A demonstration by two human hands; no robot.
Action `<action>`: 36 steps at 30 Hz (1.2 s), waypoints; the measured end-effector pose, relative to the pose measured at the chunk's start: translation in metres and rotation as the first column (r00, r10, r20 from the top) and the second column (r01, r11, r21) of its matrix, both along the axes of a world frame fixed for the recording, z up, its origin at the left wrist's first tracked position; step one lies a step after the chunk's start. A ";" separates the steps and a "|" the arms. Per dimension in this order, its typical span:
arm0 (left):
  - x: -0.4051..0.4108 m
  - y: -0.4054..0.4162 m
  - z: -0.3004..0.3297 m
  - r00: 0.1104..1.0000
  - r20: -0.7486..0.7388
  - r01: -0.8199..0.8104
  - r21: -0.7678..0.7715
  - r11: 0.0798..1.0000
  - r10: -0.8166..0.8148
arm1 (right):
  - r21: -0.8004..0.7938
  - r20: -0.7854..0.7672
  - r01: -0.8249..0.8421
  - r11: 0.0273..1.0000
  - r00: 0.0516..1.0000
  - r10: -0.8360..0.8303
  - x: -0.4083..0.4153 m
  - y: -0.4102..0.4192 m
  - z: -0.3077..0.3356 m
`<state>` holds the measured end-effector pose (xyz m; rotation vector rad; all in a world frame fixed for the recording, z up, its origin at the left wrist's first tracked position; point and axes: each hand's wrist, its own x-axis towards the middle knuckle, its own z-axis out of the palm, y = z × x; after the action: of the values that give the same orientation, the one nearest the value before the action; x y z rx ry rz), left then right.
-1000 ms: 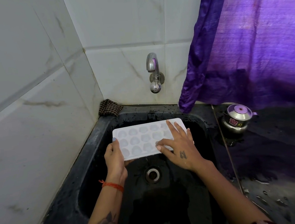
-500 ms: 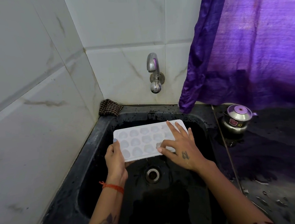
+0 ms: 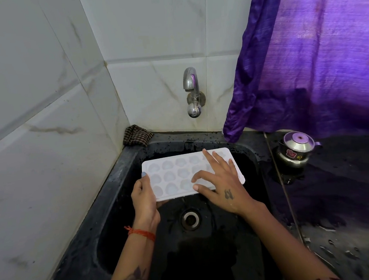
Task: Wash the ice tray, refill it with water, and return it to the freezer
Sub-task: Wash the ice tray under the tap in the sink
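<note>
A white ice tray (image 3: pixel 175 173) with rounded cups is held level over the black sink (image 3: pixel 124 177), below the steel tap (image 3: pixel 192 92). My left hand (image 3: pixel 144 198) grips the tray's near-left corner, thumb on top and fingers underneath. My right hand (image 3: pixel 221 181) lies flat on the tray's right half with fingers spread and straight, touching the cups. No water runs from the tap. The right end of the tray is partly hidden under my right hand.
The drain (image 3: pixel 190 219) sits in the sink floor below the tray. A checked cloth (image 3: pixel 137 135) lies in the back-left corner. A small steel pot with lid (image 3: pixel 295 148) stands on the wet dark counter at right. A purple curtain (image 3: pixel 318 52) hangs behind it.
The fingers of my right hand have shifted slightly across the tray's cups. The tray and my left hand stay almost in the same place.
</note>
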<state>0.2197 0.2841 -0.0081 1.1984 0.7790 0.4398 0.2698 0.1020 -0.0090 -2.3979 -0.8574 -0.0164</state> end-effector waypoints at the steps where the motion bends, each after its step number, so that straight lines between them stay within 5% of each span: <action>1: 0.000 0.000 0.000 1.000 -0.001 0.001 0.000 1.000 -0.001 | -0.012 0.002 -0.004 1.000 1.000 0.004 0.000 0.002 0.001; 36: -0.001 -0.004 0.005 1.000 -0.014 0.003 0.001 1.000 -0.003 | -0.230 0.070 -0.044 0.972 0.996 0.062 -0.006 0.011 0.003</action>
<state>0.2183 0.2799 -0.0033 1.2049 0.7889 0.4296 0.2636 0.1125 -0.0057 -2.6008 -1.0069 0.0120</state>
